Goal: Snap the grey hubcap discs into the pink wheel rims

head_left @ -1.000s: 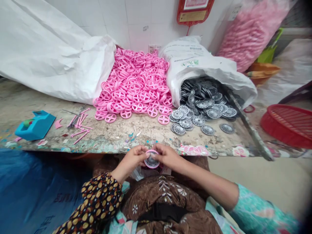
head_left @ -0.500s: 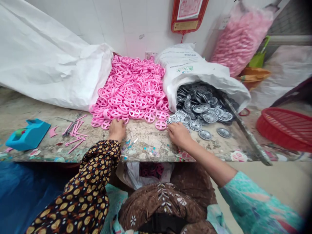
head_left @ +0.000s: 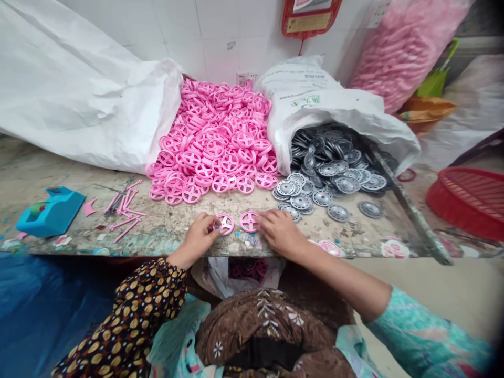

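The left hand (head_left: 195, 240) touches a spoked pink plastic wheel (head_left: 228, 224), the right hand (head_left: 280, 233) another (head_left: 249, 221), on the worn, stained surface (head_left: 165, 231); whether either grip is clamped cannot be told. Beyond lie a pink wheel heap (head_left: 212, 142) and grey discs (head_left: 334, 181).

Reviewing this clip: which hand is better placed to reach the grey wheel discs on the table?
Probably the right hand: it lies beside a pink wheel rim and closest to the loose grey wheel discs. The left hand is farther away, its fingers on another pink wheel rim.
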`<state>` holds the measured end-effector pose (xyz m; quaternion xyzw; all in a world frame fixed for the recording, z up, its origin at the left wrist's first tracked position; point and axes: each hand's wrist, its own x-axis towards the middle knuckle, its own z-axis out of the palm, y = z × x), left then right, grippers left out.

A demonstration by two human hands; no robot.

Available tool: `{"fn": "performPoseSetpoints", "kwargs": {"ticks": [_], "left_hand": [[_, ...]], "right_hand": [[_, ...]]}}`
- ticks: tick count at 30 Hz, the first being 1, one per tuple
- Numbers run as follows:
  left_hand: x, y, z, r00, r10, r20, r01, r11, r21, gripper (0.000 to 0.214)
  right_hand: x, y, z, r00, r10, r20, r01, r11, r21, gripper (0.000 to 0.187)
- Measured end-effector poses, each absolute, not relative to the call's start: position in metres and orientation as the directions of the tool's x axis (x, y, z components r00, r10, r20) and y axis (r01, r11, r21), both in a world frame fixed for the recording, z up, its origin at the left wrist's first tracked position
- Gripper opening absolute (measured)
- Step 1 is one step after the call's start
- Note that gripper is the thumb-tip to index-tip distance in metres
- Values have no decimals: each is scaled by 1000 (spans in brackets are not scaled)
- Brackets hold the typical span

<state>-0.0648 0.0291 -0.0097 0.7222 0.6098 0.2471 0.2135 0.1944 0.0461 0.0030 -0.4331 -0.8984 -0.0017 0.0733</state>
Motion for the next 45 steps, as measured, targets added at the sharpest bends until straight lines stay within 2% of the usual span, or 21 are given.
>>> {"fn": "performPoseSetpoints", "kwargs": {"ticks": [3, 5, 7, 10, 13, 16, 18, 19, 22, 24, 26, 29, 33, 36, 39, 41, 43, 45], "left_hand": [[-61, 35, -10, 17, 998, 63, 803, -51, 594, 48], [-58, 44, -11, 8, 1000, 10, 838, -12, 545, 59], [-55, 51, -10, 22, 999, -47, 851, 6, 525, 56], [-47, 55, -7, 5, 997, -76, 810, 40, 585, 45], [-39, 47, -6, -78, 991, -106, 617, 132, 776, 34], [-29, 35, -6, -98, 953, -288, 178, 302, 937, 26], [-21, 28, -5, -39, 921, -387, -126, 380, 916, 21], [-17, 24, -3, -5, 912, -411, -251, 396, 883, 18], [-2, 17, 3, 81, 911, -404, -507, 386, 770, 16], [6, 14, 7, 112, 928, -355, -588, 350, 729, 18], [11, 9, 8, 120, 945, -305, -611, 312, 728, 21], [11, 1, 9, 108, 957, -269, -585, 280, 761, 26], [6, -9, 13, 117, 966, -231, -553, 257, 792, 27], [8, -16, 13, 99, 969, -224, -517, 243, 821, 25], [10, -23, 6, 65, 966, -252, -470, 252, 846, 26], [7, -27, -3, 111, 945, -308, -397, 327, 858, 28], [-1, -30, -11, 180, 919, -350, -246, 386, 889, 27], [-11, -31, -16, 165, 937, -307, -51, 319, 947, 26]], "right_hand": [[217, 52, 10, -463, 880, 108, 886, 462, 41, 37], [228, 58, 12, -402, 914, 49, 910, 394, 125, 34], [233, 63, 11, -412, 911, -20, 894, 409, 181, 32], [234, 65, 13, -451, 892, -46, 869, 450, 209, 38], [234, 66, 23, -422, 907, -5, 891, 416, 180, 35], [231, 67, 37, -381, 924, 47, 917, 370, 147, 29], [222, 67, 44, -341, 925, 169, 940, 333, 72, 27], [215, 66, 46, -317, 914, 255, 943, 331, -15, 26], [186, 55, 44, -243, 869, 431, 804, 429, -413, 23], [165, 44, 36, -224, 881, 417, 642, 455, -617, 17], [152, 32, 26, -203, 899, 389, 570, 431, -700, 14], [148, 21, 19, -189, 908, 375, 533, 416, -737, 16], [159, 18, 28, -380, 892, 245, 421, 402, -813, 29], [160, 16, 29, -479, 861, 171, 351, 367, -862, 20], [157, 8, 14, -409, 901, 145, 310, 286, -907, 14], [157, 0, 1, -400, 911, 96, 311, 234, -921, 10], [161, -9, -8, -460, 888, 24, 367, 215, -905, 10], [170, -14, -8, -535, 844, -14, 464, 281, -840, 19]]}}
